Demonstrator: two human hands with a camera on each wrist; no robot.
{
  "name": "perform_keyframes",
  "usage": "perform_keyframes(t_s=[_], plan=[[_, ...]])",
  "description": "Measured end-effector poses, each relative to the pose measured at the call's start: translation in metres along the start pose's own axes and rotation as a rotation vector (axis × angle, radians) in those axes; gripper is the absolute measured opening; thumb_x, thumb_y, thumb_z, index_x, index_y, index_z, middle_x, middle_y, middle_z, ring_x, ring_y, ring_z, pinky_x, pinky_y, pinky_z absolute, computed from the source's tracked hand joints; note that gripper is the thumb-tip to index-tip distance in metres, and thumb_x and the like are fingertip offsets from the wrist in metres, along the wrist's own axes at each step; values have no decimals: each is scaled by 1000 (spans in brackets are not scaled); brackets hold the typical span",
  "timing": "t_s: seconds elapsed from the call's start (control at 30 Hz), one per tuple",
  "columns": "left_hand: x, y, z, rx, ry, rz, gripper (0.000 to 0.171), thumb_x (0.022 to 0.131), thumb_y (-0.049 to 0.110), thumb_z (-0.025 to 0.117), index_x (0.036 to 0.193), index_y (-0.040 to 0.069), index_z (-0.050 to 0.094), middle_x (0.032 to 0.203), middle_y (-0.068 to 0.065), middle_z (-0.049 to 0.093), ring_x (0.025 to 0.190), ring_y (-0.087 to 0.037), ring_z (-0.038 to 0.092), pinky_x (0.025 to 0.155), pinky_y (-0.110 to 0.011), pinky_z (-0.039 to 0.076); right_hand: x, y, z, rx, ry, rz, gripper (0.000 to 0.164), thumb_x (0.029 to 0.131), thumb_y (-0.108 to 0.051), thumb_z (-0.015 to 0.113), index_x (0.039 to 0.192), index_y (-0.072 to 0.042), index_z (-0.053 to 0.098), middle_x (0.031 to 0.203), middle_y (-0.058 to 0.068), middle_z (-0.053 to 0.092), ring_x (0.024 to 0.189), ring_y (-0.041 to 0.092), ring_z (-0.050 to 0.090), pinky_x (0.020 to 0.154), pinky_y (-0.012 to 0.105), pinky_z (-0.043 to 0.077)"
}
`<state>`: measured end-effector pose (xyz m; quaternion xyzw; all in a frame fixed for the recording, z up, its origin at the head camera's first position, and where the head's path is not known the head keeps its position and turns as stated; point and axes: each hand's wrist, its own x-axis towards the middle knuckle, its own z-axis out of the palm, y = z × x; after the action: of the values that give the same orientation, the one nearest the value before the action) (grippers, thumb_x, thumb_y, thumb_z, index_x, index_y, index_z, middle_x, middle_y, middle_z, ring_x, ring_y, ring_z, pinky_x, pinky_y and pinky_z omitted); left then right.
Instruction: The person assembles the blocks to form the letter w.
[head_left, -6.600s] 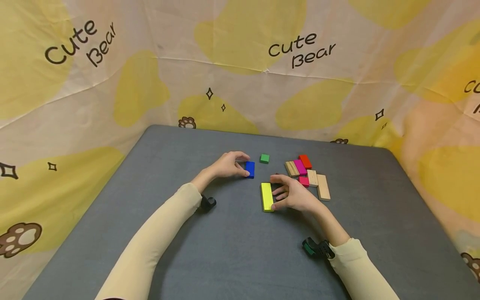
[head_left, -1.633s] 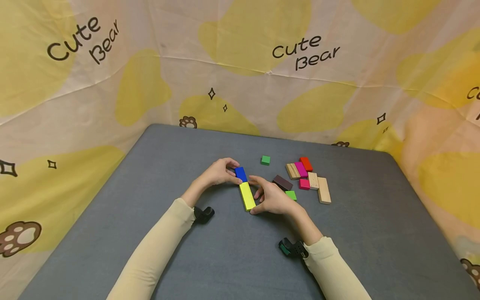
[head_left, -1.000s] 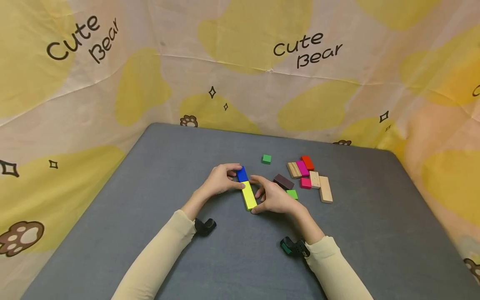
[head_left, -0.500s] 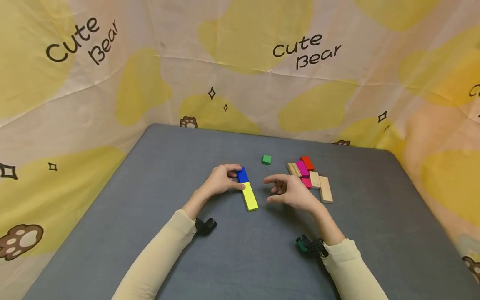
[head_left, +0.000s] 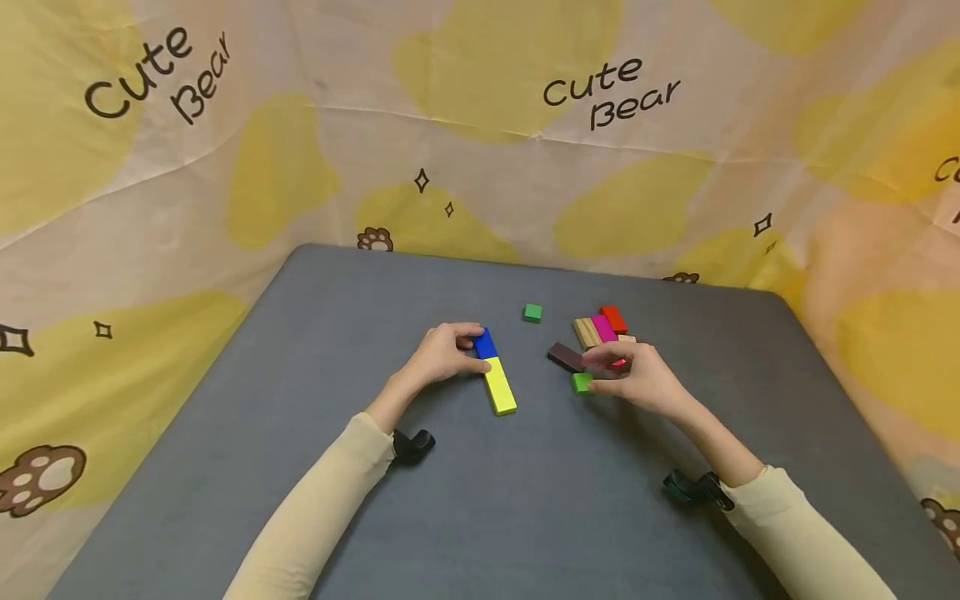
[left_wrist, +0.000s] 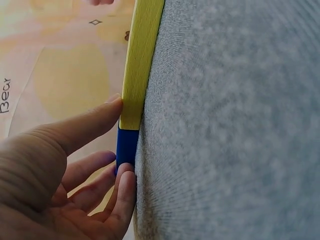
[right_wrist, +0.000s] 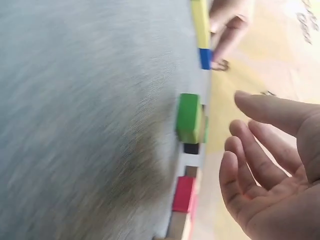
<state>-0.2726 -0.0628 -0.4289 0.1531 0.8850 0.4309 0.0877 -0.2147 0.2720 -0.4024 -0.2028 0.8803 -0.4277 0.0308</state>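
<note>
A blue block (head_left: 485, 345) and a longer yellow block (head_left: 500, 390) lie end to end in one slanted line on the grey table. My left hand (head_left: 442, 354) holds them from the left: the thumb touches the yellow block near the joint, and fingertips curl at the blue block, as the left wrist view shows. Over the cluster to the right hovers my right hand (head_left: 641, 379), thumb and fingers apart with nothing between them. Its fingertips are close to a light green block (head_left: 582, 383) and a dark brown block (head_left: 566, 357). The hand hides part of the cluster.
Farther back stands a small green block (head_left: 532, 313) by itself. Red (head_left: 613, 318), magenta (head_left: 603, 327) and striped wooden (head_left: 587, 333) blocks sit behind my right hand. A printed cloth (head_left: 465, 100) hangs along the back and sides of the table (head_left: 450, 517).
The yellow block came left, end to end with the blue one. My right hand has since let go of it and moved right to the light green block; my left hand stays put.
</note>
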Motion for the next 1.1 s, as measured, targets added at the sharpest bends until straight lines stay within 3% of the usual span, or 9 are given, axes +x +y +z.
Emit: perform_keyframes(t_s=[0.3, 0.5, 0.73, 1.1], plan=[[4, 2, 3, 25, -38, -7, 66, 78, 24, 86, 137, 9, 60, 137, -5, 57, 111, -19, 59, 93, -35, 47, -21, 13, 4, -100, 50, -23, 44, 74, -5, 87, 115, -4, 69, 102, 9, 65, 87, 23, 62, 72, 32, 54], [3, 0, 4, 24, -40, -11, 67, 78, 24, 86, 137, 9, 59, 134, -6, 59, 112, -20, 59, 94, -36, 47, -26, 19, 8, -17, 46, 53, 45, 74, -6, 87, 115, -1, 68, 104, 12, 66, 86, 26, 62, 67, 27, 52], [1, 1, 2, 26, -34, -22, 67, 79, 24, 86, 138, 9, 59, 135, -7, 58, 113, -21, 58, 95, -36, 46, -22, 20, 8, 150, -57, 111, 52, 77, 0, 83, 123, 7, 60, 103, 20, 65, 84, 25, 63, 58, 26, 49], [-2, 1, -1, 33, -22, -38, 67, 79, 25, 85, 138, 10, 58, 133, -8, 59, 113, -21, 57, 95, -37, 46, -12, 17, 12, 123, -63, 167, 57, 76, 0, 84, 126, 7, 58, 103, 19, 66, 83, 26, 63, 58, 26, 49]])
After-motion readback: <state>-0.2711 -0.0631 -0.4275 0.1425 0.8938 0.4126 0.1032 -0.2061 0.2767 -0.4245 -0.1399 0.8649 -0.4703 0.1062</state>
